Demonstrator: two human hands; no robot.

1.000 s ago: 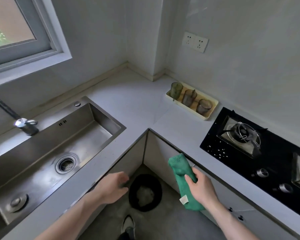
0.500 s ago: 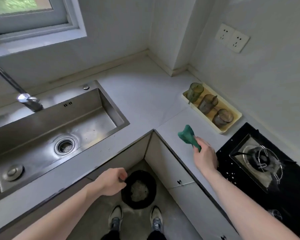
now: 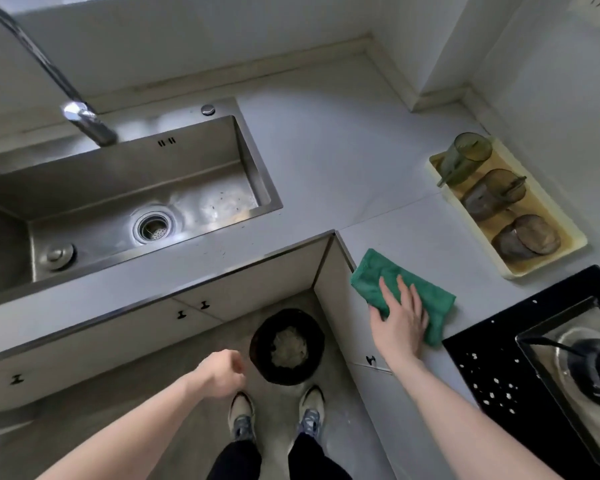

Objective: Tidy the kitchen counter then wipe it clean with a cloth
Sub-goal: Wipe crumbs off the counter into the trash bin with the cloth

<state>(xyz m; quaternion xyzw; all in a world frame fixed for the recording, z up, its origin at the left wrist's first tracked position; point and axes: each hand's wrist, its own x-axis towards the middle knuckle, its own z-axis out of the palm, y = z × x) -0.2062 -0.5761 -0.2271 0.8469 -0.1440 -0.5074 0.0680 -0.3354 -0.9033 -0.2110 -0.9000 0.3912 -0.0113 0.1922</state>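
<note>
A green cloth (image 3: 426, 299) lies spread flat on the grey L-shaped counter (image 3: 343, 150), near its front edge and just left of the black hob. My right hand (image 3: 399, 323) presses down on the cloth with fingers spread, palm flat on it. My left hand (image 3: 222, 374) hangs in a loose fist over the floor, in front of the cabinets, holding nothing.
A steel sink (image 3: 125, 202) with a tap (image 3: 87, 123) fills the left counter. A cream tray (image 3: 541, 268) with three tinted cups stands by the right wall. The black gas hob (image 3: 499, 368) is at the right. A black bin (image 3: 286, 346) stands on the floor by my feet.
My right hand has brought the bunched cloth down onto the counter and spread it flat under the palm. The camera has tipped further down. My left hand stays low.
</note>
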